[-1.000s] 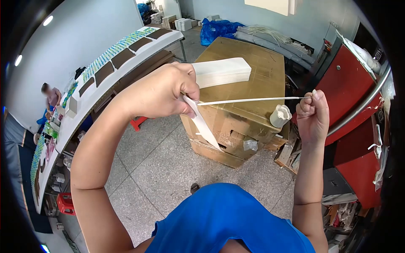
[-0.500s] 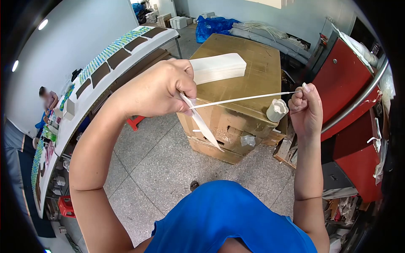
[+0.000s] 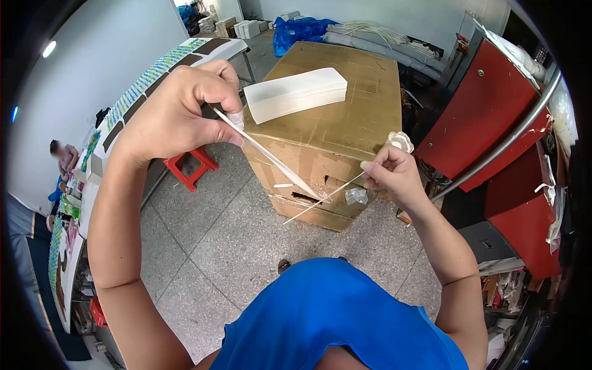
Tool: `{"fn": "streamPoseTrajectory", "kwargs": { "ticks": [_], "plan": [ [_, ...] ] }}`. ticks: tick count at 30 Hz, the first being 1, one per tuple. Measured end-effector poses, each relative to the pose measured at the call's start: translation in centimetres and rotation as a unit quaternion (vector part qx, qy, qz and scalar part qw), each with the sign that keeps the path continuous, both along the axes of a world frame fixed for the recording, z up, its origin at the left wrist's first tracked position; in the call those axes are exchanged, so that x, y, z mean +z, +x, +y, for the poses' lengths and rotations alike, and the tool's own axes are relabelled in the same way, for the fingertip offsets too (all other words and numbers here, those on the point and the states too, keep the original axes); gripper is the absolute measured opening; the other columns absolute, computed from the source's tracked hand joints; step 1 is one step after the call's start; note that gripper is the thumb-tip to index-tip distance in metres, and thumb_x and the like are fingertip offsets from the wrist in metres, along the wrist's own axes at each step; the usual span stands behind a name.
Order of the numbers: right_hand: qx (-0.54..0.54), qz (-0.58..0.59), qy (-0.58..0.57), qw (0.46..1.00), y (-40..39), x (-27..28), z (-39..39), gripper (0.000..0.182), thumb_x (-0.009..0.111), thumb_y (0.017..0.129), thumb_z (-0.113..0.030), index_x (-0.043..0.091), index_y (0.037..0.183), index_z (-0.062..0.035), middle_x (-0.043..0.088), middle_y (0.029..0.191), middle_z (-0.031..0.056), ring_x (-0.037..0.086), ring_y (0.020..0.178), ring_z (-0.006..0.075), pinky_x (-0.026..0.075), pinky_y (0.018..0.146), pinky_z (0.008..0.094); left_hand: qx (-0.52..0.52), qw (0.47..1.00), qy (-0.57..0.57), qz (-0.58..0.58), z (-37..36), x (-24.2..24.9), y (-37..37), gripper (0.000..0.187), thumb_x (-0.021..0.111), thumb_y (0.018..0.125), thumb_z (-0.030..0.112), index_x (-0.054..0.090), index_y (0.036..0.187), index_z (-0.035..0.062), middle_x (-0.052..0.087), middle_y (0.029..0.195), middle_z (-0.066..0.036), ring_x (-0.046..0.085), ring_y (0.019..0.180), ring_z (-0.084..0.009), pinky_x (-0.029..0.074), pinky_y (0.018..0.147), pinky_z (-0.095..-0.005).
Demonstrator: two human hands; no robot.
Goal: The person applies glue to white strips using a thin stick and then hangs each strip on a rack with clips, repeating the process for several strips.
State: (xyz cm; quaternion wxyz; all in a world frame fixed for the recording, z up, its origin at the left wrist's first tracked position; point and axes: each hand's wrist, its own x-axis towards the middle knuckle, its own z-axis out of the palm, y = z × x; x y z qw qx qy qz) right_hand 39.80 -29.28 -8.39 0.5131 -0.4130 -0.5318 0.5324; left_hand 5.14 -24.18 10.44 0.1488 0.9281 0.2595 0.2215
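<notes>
My left hand (image 3: 191,111) is closed, pinching a long, narrow white strip (image 3: 277,161) between thumb and fingers. The strip slants down to the right and ends in a point in front of the carton. Something white covers a fingertip of this hand. In a pinch, my right hand (image 3: 394,176) holds one end of a thin, straight white stick (image 3: 327,197). The stick slopes down to the left, overlapping the strip's lower tip in this view. Behind my hands, a stack of white strips (image 3: 296,94) lies on a large cardboard carton (image 3: 364,83).
A white cup-like container (image 3: 401,142) stands at the carton's right corner, partly behind my right hand. Red cabinets (image 3: 481,111) with a metal rail are on the right. To the left are a red stool (image 3: 192,168), a long table and a seated person (image 3: 65,157).
The stick's far end has left my left hand and now points downward. My right hand has moved left and down; my left hand has moved left with the strip.
</notes>
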Motion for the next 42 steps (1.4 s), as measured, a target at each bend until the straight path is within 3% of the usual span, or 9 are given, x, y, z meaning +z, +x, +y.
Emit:
{"fn": "streamPoseTrajectory", "kwargs": {
  "ticks": [11,16,21,24,28,34,37,40,42],
  "plan": [
    [-0.016,-0.183,0.016,0.983,3.1,-3.1,1.4,0.021,0.070,0.092,-0.009,0.054,0.079,-0.0047,0.064,0.071,0.0005,0.061,0.062,0.0044,0.049,0.055,0.0202,-0.005,0.999,-0.017,-0.048,1.3,1.8,-3.4,0.020,0.087,0.067,0.004,0.068,0.075,0.0048,0.065,0.079,-0.001,0.056,0.087,-0.0155,0.046,0.080,-0.0310],
    [-0.171,-0.174,0.129,0.961,6.9,6.4,-0.1,0.020,0.069,0.092,-0.008,0.053,0.079,-0.0063,0.059,0.065,-0.0017,0.060,0.058,0.0051,0.047,0.054,0.0191,0.034,0.997,-0.009,-0.075,2.1,2.0,-5.3,0.021,0.087,0.069,0.008,0.068,0.075,0.0038,0.065,0.081,-0.002,0.055,0.088,-0.0165,0.045,0.080,-0.0303],
    [-0.318,-0.265,0.241,0.878,10.8,14.5,-1.3,0.026,0.067,0.094,-0.015,0.052,0.075,-0.0092,0.053,0.063,-0.0052,0.052,0.057,0.0029,0.040,0.052,0.0193,0.092,0.988,-0.070,-0.101,2.7,2.1,-6.6,0.029,0.088,0.070,0.014,0.062,0.078,0.0062,0.056,0.081,-0.001,0.051,0.079,-0.0121,0.043,0.073,-0.0274],
    [-0.317,-0.369,0.260,0.834,11.7,14.5,0.6,0.026,0.067,0.093,-0.018,0.053,0.075,-0.0060,0.058,0.065,-0.0024,0.057,0.059,0.0038,0.044,0.054,0.0198,0.091,0.989,-0.053,-0.101,2.8,2.4,-6.2,0.031,0.089,0.069,0.019,0.062,0.078,0.0065,0.057,0.082,0.000,0.051,0.077,-0.0109,0.043,0.071,-0.0256],
    [-0.318,-0.439,0.206,0.815,10.4,11.6,3.3,0.026,0.070,0.086,-0.018,0.055,0.076,0.0011,0.059,0.062,0.0083,0.058,0.058,0.0136,0.049,0.057,0.0316,0.092,0.989,-0.049,-0.104,3.4,2.6,-5.9,0.033,0.089,0.069,0.022,0.062,0.079,0.0058,0.058,0.082,0.000,0.052,0.076,-0.0094,0.043,0.068,-0.0244],
    [-0.158,-0.481,0.047,0.861,9.3,5.8,5.7,0.027,0.075,0.084,-0.023,0.063,0.085,0.0016,0.065,0.081,0.0119,0.061,0.075,0.0209,0.052,0.073,0.0330,0.097,0.987,-0.079,-0.103,3.1,3.4,-4.1,0.032,0.089,0.070,0.020,0.063,0.082,0.0052,0.059,0.081,0.002,0.054,0.073,-0.0079,0.044,0.064,-0.0239],
    [-0.279,-0.436,0.245,0.820,8.1,6.9,5.6,0.026,0.077,0.084,-0.018,0.064,0.097,0.0005,0.060,0.082,0.0017,0.051,0.076,0.0095,0.047,0.070,0.0258,0.120,0.980,-0.126,-0.100,2.4,4.0,-2.1,0.029,0.088,0.072,0.015,0.063,0.082,0.0042,0.062,0.079,0.003,0.058,0.075,-0.0060,0.047,0.067,-0.0242],
    [-0.158,-0.215,0.214,0.940,2.0,12.4,2.6,0.035,0.077,0.085,-0.019,0.062,0.111,-0.0012,0.060,0.099,0.0011,0.054,0.087,0.0072,0.047,0.078,0.0222,0.082,0.990,-0.102,-0.053,3.3,4.2,-0.5,0.028,0.087,0.072,0.014,0.064,0.083,0.0038,0.062,0.077,0.002,0.058,0.073,-0.0060,0.047,0.066,-0.0247],
    [-0.090,-0.284,0.265,0.917,-2.0,14.6,0.8,0.055,0.079,0.082,-0.031,0.056,0.121,0.0016,0.063,0.113,0.0137,0.061,0.104,0.0215,0.051,0.091,0.0341,0.063,0.993,-0.091,-0.043,2.9,4.6,1.6,0.026,0.086,0.073,0.013,0.064,0.079,0.0015,0.062,0.073,0.001,0.057,0.070,-0.0066,0.047,0.065,-0.0252]
  ]
}}
